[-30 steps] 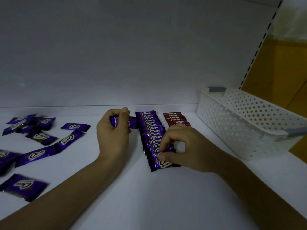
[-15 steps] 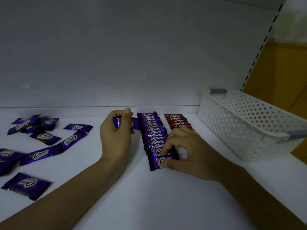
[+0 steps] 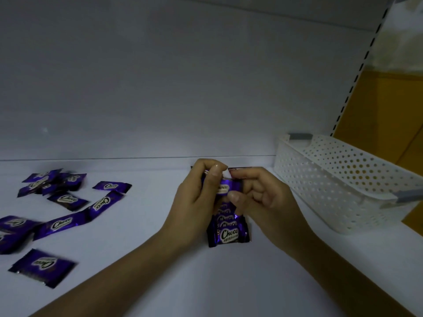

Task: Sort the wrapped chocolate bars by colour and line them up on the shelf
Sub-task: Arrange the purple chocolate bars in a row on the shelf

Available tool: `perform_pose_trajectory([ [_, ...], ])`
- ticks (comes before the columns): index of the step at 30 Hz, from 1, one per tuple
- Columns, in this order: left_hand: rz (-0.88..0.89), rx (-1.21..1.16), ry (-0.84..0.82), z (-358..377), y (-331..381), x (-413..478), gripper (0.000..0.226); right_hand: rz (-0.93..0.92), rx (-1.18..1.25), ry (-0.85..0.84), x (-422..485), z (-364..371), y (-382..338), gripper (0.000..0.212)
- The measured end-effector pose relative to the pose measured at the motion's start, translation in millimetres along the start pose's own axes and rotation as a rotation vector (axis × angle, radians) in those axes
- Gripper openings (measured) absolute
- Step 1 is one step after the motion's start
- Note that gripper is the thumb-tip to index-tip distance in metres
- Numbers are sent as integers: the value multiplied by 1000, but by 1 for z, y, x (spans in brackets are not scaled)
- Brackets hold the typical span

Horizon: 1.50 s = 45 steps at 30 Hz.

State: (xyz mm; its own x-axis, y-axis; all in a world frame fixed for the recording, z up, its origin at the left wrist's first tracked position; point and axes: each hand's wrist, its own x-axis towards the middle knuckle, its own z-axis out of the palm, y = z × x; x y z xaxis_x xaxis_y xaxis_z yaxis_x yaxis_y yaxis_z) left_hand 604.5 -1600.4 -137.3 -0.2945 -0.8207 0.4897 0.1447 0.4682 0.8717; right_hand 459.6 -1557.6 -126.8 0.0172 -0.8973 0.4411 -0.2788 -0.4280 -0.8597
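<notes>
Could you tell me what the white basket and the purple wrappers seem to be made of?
The basket looks like matte white moulded plastic, given its regular holes. The purple wrappers look like glossy foil or plastic film: edges glint, ends crimped.

Purple row (image 3: 229,234) mostly covered, red row (image 3: 239,170) nearly hidden behind right hand (image 3: 263,202), left-edge bars (image 3: 9,241) cropped, basket (image 3: 343,179) cut off

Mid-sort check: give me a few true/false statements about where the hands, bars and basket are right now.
1. Both the left hand and right hand pinch one purple bar over the purple row. True.
2. The white basket stands left of that row. False: it stands to its right.
3. Loose bars lie on the shelf to the left. True.
4. Those loose bars are red. False: they are purple.
</notes>
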Motion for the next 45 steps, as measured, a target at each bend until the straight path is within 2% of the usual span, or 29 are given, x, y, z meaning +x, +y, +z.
perform_pose_trajectory([
  [2,-7,-44,-54,1,-1,-2,35,19,53,-15,2,-2,1,27],
  [5,-28,-155,-151,1,0,-6,38,43,140,-2,4,-5,3,10],
  [8,-134,-251,-160,1,4,-7,43,32,156,65,5,-10,5,11],
  [10,-161,-263,-140,1,8,-6,42,-40,72,90,5,-11,5,11],
  [12,-159,-189,-99,-1,9,-3,36,-159,-121,104,4,-11,4,19],
  [15,-180,-114,-84,-7,6,2,27,-273,-259,74,1,-9,3,14],
  [17,-177,-100,-104,-9,6,3,27,-227,-240,72,2,-8,3,21],
  [20,-40,45,-157,-13,7,2,21,-76,-108,68,3,-9,3,27],
  [23,24,192,-197,-17,4,-1,24,14,7,-7,6,-14,4,19],
  [25,1,140,-151,-16,4,-1,28,110,59,-48,6,-19,3,12],
  [27,-36,30,-30,-19,4,3,32,193,36,-149,3,-25,2,12],
  [31,-117,90,191,-31,-2,11,45,123,-256,-389,-3,-28,-3,20],
  [35,-161,165,235,-35,-10,14,48,129,-445,-450,-4,-27,-1,18],
  [39,-195,-34,219,-34,-14,14,62,56,-493,-447,-4,-26,2,21],
  [40,-199,-67,224,-32,-13,13,59,42,-496,-447,-4,-25,2,21],
  [43,-197,-43,230,-31,-7,13,20,33,-497,-434,-4,-25,3,22],
  [45,-177,40,182,-32,-5,12,9,17,-508,-411,-4,-24,5,24],
])
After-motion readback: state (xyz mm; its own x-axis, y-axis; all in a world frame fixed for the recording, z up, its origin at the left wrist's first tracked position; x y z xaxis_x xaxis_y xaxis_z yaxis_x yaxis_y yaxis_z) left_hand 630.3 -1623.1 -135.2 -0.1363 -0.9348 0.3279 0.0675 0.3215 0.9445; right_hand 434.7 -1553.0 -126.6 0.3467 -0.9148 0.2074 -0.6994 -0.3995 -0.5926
